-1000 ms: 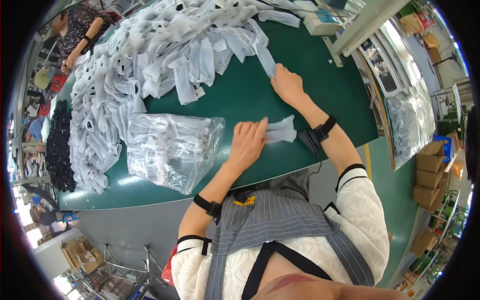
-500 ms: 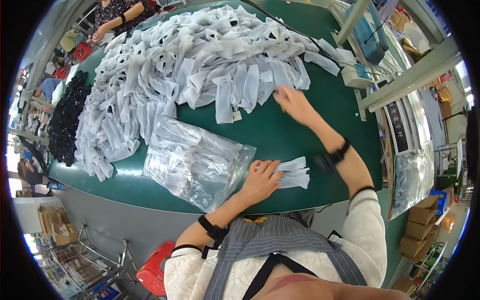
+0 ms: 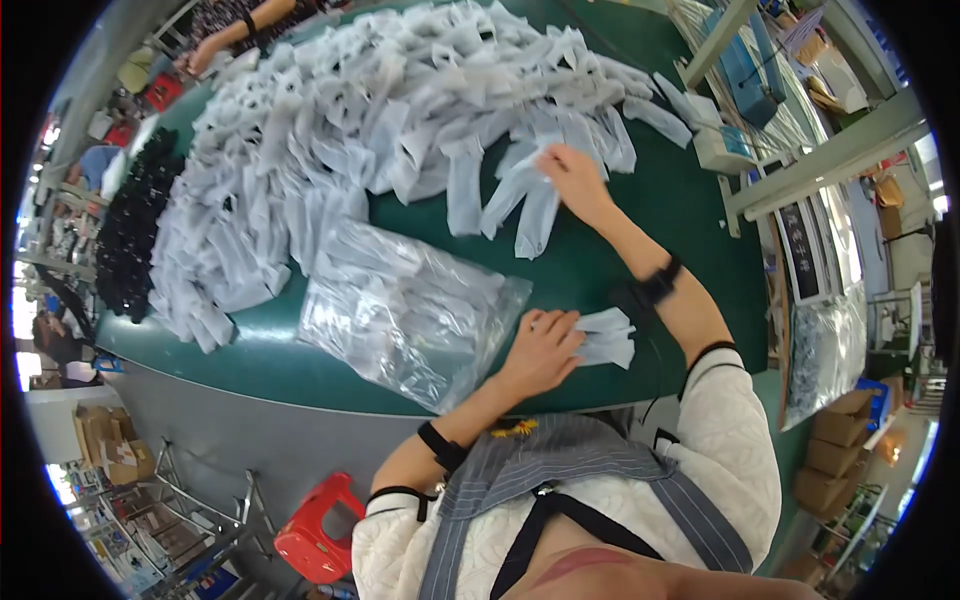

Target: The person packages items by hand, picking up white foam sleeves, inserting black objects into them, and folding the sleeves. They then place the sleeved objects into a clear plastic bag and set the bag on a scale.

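Pale pouches look light and limp, best pinched at one end. The left hand clamps some; the right hand's grip, blurred, I cannot tell.

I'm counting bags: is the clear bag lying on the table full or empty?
Partly filled: pale pieces show through the clear bag, while its slack end near the left hand looks unfilled.

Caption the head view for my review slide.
Left hand over pale packets, right hand at a large pale pile, filled clear bag on the green table.
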### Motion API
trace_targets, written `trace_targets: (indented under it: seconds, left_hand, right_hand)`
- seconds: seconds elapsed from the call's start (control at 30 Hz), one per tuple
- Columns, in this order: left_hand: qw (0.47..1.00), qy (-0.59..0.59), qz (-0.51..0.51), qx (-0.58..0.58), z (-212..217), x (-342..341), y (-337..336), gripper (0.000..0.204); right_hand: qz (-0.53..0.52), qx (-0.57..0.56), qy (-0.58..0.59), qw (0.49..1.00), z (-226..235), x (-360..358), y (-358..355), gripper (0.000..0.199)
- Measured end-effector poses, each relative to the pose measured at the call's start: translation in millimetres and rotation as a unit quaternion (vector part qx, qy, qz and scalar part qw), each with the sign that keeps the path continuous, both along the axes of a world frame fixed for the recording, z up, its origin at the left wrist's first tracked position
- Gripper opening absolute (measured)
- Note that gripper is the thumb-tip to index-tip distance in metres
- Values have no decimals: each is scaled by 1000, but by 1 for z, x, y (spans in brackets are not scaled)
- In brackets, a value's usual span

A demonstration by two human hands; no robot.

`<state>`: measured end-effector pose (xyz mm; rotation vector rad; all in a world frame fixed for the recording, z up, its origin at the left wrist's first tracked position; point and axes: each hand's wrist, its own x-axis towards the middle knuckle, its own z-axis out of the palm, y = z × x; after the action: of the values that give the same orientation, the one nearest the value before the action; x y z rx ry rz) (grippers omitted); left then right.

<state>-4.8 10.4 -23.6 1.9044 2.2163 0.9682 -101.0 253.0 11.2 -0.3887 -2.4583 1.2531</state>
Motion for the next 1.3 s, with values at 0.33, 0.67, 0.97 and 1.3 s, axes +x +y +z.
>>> trace_targets:
  seconds: [0.33,0.67,0.97,1.3]
  left_hand:
    - [993,-58,-103,-22,19,11,-3,56]
    - [994,72,-66,-40,51,12,7,60]
    - [996,-22,-84,-32,16,13,8,59]
    - [995,30,-61,-71,50,10,-1,69]
  right_hand:
    - [-221,-214,-68,949,2,251,-45,25]
    - [92,71,-204,972,12,238,-36,37]
    - [-71,150,-127,978,43,239,-28,38]
    - [191,119,-85,971,1,206,-17,43]
